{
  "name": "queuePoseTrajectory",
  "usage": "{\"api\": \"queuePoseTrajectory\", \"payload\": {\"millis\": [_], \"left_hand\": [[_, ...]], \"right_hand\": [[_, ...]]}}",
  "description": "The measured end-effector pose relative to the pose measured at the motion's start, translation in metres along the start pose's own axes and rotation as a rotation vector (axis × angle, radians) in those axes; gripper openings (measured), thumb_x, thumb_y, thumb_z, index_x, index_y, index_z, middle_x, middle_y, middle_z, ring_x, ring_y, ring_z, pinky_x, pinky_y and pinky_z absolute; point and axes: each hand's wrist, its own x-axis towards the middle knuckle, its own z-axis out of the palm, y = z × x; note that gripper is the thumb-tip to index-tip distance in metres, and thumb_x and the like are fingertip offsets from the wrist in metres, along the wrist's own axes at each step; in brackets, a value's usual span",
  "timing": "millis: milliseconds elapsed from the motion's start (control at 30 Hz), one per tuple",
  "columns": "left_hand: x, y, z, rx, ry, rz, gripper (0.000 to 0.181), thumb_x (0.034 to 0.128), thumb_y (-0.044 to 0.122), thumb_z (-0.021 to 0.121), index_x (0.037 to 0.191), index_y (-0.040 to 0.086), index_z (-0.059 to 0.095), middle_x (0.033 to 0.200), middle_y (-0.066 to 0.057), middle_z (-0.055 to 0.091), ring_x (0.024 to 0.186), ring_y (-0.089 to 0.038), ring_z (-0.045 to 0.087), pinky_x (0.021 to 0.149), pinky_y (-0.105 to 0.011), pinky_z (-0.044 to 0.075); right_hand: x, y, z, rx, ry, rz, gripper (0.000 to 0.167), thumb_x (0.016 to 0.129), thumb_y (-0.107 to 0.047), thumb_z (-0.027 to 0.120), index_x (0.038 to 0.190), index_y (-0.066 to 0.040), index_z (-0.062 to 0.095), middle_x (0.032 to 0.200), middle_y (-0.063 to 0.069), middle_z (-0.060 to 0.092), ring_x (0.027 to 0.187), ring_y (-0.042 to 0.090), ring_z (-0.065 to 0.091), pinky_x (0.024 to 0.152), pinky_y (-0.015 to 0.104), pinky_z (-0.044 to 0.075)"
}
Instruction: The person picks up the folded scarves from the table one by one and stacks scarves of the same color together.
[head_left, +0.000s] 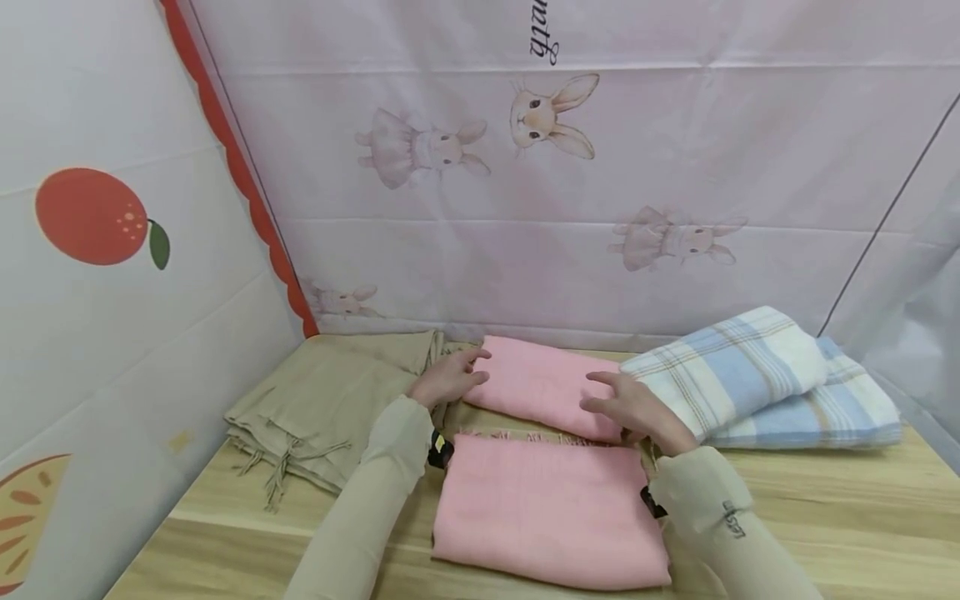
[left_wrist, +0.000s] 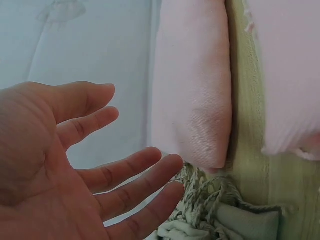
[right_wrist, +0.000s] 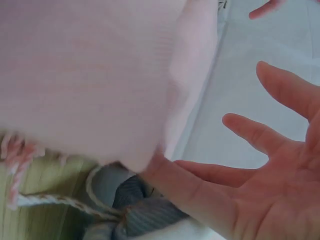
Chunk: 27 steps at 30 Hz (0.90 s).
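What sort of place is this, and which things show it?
Probably an indoor corner set up for handling textiles: a wood-grain tabletop bears folded pink cloths, and a rabbit-print sheet covers the space behind.

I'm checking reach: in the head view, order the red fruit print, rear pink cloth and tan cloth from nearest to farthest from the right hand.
1. Rear pink cloth, centre back
2. Tan cloth, left side
3. Red fruit print, far left
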Motion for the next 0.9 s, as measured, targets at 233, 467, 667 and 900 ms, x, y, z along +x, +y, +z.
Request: {"api": "queuePoseTrajectory", "payload": {"millis": [233, 467, 667, 900], "left_hand": [[0.008, -0.006, 0.002, 0.011, 0.008, 0.009, 0.045, 0.1043, 0.017, 0.053, 0.147, 0.002, 0.051, 0.146, -0.020, 0.053, 0.095, -0.027, 0.061, 0.084, -0.042, 0.048], [0.015, -0.012, 0.003, -0.036, -0.007, -0.019, 0.047, 0.1037, 0.017, 0.052, 0.149, 0.003, 0.050, 0.149, -0.018, 0.050, 0.099, -0.026, 0.059, 0.081, -0.039, 0.044], [0.021, -0.019, 0.006, -0.104, -0.027, -0.047, 0.049, 0.1041, 0.018, 0.052, 0.151, 0.004, 0.047, 0.155, -0.019, 0.043, 0.133, -0.038, 0.049, 0.100, -0.050, 0.042], [0.029, -0.026, 0.011, -0.126, -0.029, -0.068, 0.051, 0.1032, 0.020, 0.055, 0.151, 0.005, 0.047, 0.155, -0.019, 0.043, 0.132, -0.037, 0.050, 0.107, -0.050, 0.039]], "right_hand": [[0.004, 0.001, 0.006, 0.055, -0.028, 0.068, 0.073, 0.096, -0.027, 0.065, 0.155, 0.003, 0.034, 0.136, 0.032, 0.050, 0.046, 0.013, 0.038, 0.046, 0.034, 0.048], [0.012, 0.000, 0.011, -0.043, -0.017, 0.091, 0.077, 0.095, -0.027, 0.067, 0.154, 0.007, 0.031, 0.148, 0.035, 0.041, 0.091, 0.038, 0.062, 0.072, 0.045, 0.056], [0.019, -0.002, 0.016, -0.105, -0.032, 0.087, 0.081, 0.097, -0.028, 0.064, 0.153, 0.013, 0.023, 0.153, 0.036, 0.031, 0.140, 0.055, 0.029, 0.112, 0.061, 0.029], [0.026, -0.001, 0.017, -0.066, -0.042, 0.104, 0.080, 0.100, -0.027, 0.062, 0.154, 0.014, 0.020, 0.156, 0.036, 0.026, 0.143, 0.052, 0.025, 0.115, 0.059, 0.026]]}}
